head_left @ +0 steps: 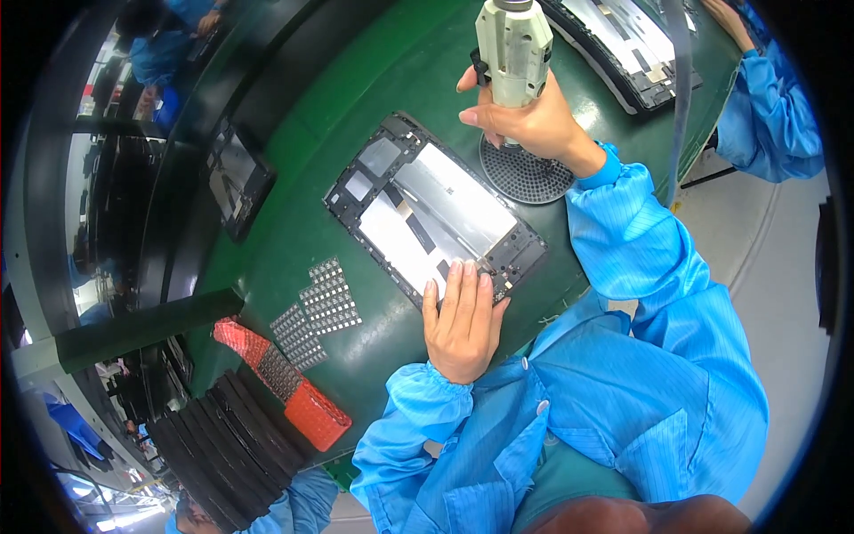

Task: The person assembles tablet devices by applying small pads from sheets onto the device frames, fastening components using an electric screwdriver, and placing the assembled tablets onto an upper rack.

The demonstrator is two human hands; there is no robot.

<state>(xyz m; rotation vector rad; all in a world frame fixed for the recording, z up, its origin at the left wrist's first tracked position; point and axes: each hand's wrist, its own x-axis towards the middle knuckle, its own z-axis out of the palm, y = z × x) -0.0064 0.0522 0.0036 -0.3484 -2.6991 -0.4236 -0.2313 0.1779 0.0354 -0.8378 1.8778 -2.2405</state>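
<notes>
Lower left of the frame, a black stack [227, 445] stands close to the red wrap [318, 416], and the parts sheets [331, 298] lie loose on the green table [378, 356], just above the wrap. If my left sleeve swept that way, I judge it could drag the sheets or scatter what they carry.

The panel [463, 200] lies slanted at the centre of the frame, silver inside, dark at its rim. My left hand [461, 334] rests on its lower edge, fingers straight and close together, thumb a little apart; it pinches nothing, only lies on top. Too light a touch could let the panel slip or turn on the smooth table; too hard a push could mark the silver sheet or strain a strip inside.

In the upper middle, my right hand [544, 125] is wrapped round the driver [514, 53], nose down over the round black dish [525, 182]. Whether the tip touches the dish, or carries anything, I cannot tell. A tilted or bumped nose could tip the dish, and anything loosely seated on the tip could drop into the panel.

Upper right, more panels [627, 44] lie near the driver; a wide elbow swing might knock them.
</notes>
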